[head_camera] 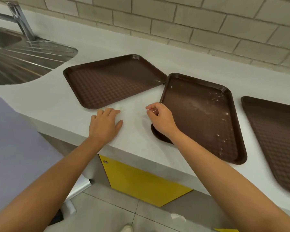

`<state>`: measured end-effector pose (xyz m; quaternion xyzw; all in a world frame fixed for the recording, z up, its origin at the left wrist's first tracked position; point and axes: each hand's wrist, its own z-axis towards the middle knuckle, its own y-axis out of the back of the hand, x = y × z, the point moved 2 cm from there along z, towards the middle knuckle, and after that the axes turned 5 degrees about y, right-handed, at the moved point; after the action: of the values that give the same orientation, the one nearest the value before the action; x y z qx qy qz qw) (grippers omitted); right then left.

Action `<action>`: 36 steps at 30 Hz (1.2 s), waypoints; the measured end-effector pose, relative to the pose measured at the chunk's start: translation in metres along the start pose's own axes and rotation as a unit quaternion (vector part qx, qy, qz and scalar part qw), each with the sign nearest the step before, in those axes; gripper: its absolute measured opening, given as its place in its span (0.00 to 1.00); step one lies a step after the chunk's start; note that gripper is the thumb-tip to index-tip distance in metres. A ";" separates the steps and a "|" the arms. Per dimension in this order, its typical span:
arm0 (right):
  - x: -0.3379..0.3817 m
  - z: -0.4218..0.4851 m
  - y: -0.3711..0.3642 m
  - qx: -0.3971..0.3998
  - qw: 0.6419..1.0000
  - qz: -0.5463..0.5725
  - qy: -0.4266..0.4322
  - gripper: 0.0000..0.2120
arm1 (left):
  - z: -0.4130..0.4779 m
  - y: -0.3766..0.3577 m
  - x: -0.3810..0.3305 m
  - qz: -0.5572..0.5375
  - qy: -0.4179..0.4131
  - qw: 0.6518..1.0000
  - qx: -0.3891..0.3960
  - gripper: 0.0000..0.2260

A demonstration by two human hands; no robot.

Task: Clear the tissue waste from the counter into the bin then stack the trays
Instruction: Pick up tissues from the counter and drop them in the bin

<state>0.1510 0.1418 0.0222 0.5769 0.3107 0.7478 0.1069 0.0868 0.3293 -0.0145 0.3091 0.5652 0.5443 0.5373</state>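
Three brown trays (114, 81) unstacked, tissue bits (215, 97) littering the middle tray (182, 104); right hand (159, 118) pinches a scrap (153, 111), left hand (104, 124) flat, empty, on the counter (57, 101).

The left hand (105, 125) and right hand (160, 118) are shown bare, and both forearms (57, 181) are left uncovered to the picture's edge. A pale shoe (128, 228) toe is glimpsed below.

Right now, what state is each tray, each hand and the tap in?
left tray, flat on the counter, bare, unstacked.
middle tray, flat, unstacked, flecked with white bits.
right tray, flat, unstacked, partly out of frame.
left hand, flat on the counter, fingers straight.
right hand, fingers curled, pinching a small white scrap.
tap, no water seen running.
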 end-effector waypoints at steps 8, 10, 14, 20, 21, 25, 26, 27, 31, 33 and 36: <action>0.004 -0.002 -0.009 -0.029 1.000 -0.009 -0.006 0.09 | 0.009 -0.001 0.001 -0.035 -0.021 0.999 -0.011 0.15; 0.004 -0.003 -0.007 -0.036 0.999 -0.013 -0.007 0.09 | 0.014 0.001 0.000 -0.026 -0.020 0.999 0.017 0.16; 0.002 -0.007 -0.002 -0.051 0.998 -0.017 -0.016 0.09 | 0.024 0.006 -0.006 -0.101 -0.022 0.994 0.036 0.18; 0.003 -0.023 0.011 -0.082 0.996 -0.020 -0.037 0.08 | 0.024 0.028 -0.048 -0.283 -0.013 0.959 0.021 0.14; 0.003 -0.027 0.014 -0.087 0.995 -0.022 -0.040 0.08 | 0.022 0.030 -0.057 -0.301 -0.009 0.953 0.027 0.12; 0.000 -0.048 0.028 -0.109 0.993 -0.011 -0.052 0.08 | 0.010 0.035 -0.095 -0.348 -0.045 0.935 0.055 0.09; -0.002 -0.053 0.034 -0.115 0.992 -0.008 -0.053 0.08 | 0.006 0.036 -0.104 -0.355 -0.054 0.931 0.069 0.09; -0.004 -0.059 0.040 -0.123 0.991 -0.007 -0.053 0.08 | 0.002 0.036 -0.112 -0.361 -0.062 0.927 0.083 0.09; -0.015 -0.086 0.067 -0.153 0.986 0.001 -0.069 0.07 | -0.019 0.037 -0.151 -0.336 -0.102 0.931 0.103 0.05; -0.023 -0.103 0.085 -0.168 0.983 0.000 -0.079 0.07 | -0.033 0.036 -0.174 -0.328 -0.127 0.931 0.101 0.05; -0.037 -0.136 0.114 -0.188 0.979 0.004 -0.084 0.07 | -0.057 0.033 -0.210 -0.347 -0.160 0.920 0.091 0.08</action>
<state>0.0588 -0.0131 0.0408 0.6083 0.1521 0.7424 0.2360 0.0735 0.1238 0.0642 0.2243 0.5903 0.2131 0.7455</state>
